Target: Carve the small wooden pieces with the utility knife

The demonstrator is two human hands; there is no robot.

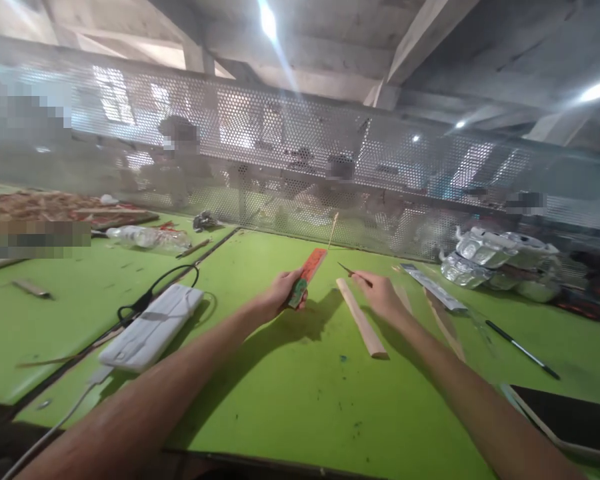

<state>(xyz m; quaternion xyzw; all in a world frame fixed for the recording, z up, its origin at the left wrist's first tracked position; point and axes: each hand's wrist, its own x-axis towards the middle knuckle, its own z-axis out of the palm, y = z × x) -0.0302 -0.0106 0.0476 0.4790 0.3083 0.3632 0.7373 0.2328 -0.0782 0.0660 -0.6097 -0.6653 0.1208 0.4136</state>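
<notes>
My left hand (281,291) is closed round the lower end of a flat red and green stick (308,273) that has a thin pale skewer rising from its far end. My right hand (380,293) pinches a small thin pointed tool (347,269), its tip aimed toward the red stick. Just below my right hand a flat pale wooden stick (361,326) lies on the green table (280,400). Both forearms reach in from the bottom of the view.
A white power bank (153,327) with a cable and black scissors (150,293) lie at left. Farther left are a plastic bottle (147,237) and wood scraps. Crumpled foil packs (495,263), a silver strip, a black pen (523,349) and a dark tablet (565,417) are at right. A perforated metal screen (300,167) stands behind, with people beyond it.
</notes>
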